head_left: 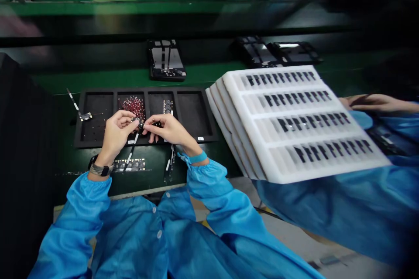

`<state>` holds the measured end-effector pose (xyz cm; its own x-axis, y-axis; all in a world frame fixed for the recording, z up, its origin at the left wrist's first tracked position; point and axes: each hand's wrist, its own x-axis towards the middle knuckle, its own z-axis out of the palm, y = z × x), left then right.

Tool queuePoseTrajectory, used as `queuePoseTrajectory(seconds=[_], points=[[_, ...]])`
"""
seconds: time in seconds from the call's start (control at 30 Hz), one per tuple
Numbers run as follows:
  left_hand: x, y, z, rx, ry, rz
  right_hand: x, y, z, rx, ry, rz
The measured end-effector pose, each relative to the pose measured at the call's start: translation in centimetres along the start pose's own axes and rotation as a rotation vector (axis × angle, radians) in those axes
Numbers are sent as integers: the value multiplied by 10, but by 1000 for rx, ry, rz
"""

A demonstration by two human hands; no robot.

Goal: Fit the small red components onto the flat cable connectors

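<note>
"Black foam tray (191, 113), four compartments. Contents?"

"Leftmost, a few loose specks; second, one heap of small red parts (133, 107); third, a board panel (167, 106)."

"Item in hand?"

"Small circuit board (140, 123), one, held above the front of the second compartment, its pale strip (132, 150) slanting down across the tray's near rim."

"Fingers?"

"Left hand (118, 130): thumb and fingertips gripping the board. Right hand (168, 128): thumb and forefinger pinched together at the board's right edge; whether a part sits between them, cannot tell."

"Adjacent stock?"

"Second board panel (131, 164), flat on the green bench before the tray. Board with tail (84, 116), one, at the tray's left rim."

"Right side?"

"White foam trays (284, 135), stacked and tilted, four rows of dark strips on top; a co-worker's hand (379, 102) just beyond."

"Rear?"

"Black device (166, 59), one, behind the tray."
</note>
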<state>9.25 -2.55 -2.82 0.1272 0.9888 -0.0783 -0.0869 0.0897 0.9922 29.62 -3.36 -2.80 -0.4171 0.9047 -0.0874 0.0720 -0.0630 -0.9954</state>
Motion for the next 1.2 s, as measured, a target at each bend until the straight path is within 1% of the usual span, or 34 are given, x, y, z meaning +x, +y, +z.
queuePoseTrajectory(seconds=[0.2,0.4,0.57,0.8,1.0,1.2], points=[[-2,1,1,28,-58,-9,-1,-2,0,6,-27,22],[-1,2,0,26,-44,-12,-2,-3,0,-10,-41,23],[-1,4,0,26,-87,-34,-1,0,0,-10,-46,27],[-2,4,0,5,-112,-46,-1,-1,-3,28,-72,25],[-2,3,-1,22,-128,-39,1,1,-3,98,-82,68],[-3,3,-2,85,-130,-23,-1,1,-3,91,-101,131]])
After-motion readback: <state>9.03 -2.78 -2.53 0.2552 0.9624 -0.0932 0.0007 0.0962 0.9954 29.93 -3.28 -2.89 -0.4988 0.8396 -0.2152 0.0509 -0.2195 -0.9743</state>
